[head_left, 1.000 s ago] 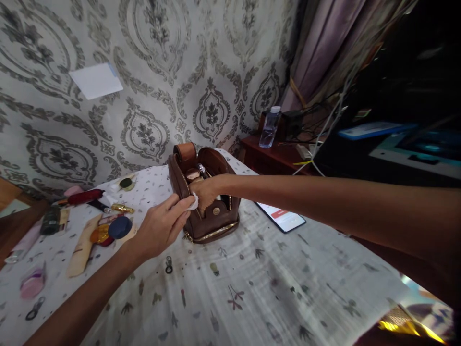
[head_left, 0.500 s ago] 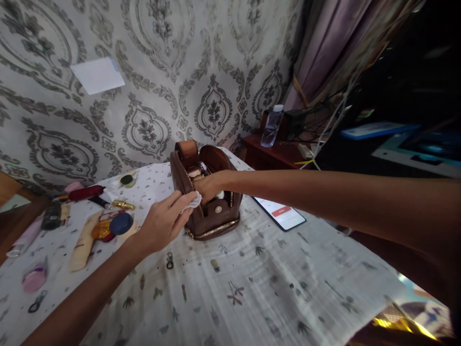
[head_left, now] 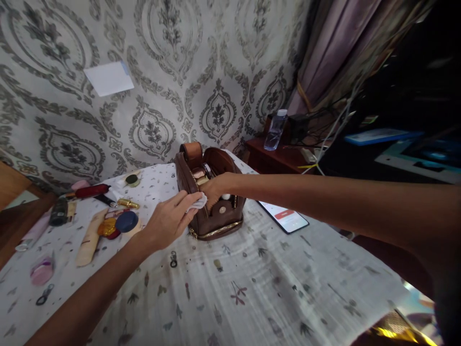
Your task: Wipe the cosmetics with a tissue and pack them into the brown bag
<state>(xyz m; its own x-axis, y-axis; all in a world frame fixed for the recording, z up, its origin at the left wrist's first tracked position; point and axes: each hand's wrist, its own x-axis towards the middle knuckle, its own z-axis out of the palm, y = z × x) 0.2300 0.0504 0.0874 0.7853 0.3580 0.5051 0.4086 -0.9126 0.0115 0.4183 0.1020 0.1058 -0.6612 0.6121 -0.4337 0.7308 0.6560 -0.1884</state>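
A brown leather bag stands unzipped on the cloth-covered table, with several small items partly showing inside. My right hand reaches down into its opening; the fingers are hidden by the bag and its contents. Against the bag's left side, my left hand pinches a crumpled white tissue between thumb and fingers. To the right of the bag lies a phone with its screen lit, partly beneath my right forearm.
On the left lie a blue round lid, a beige tube, a dark red tube, a gold lipstick and a pink jar. A water bottle stands on a dark red stand behind, near cables.
The whole view has shifted slightly, so the things appear a little further right. My right hand stays in the bag and my left hand keeps the tissue.
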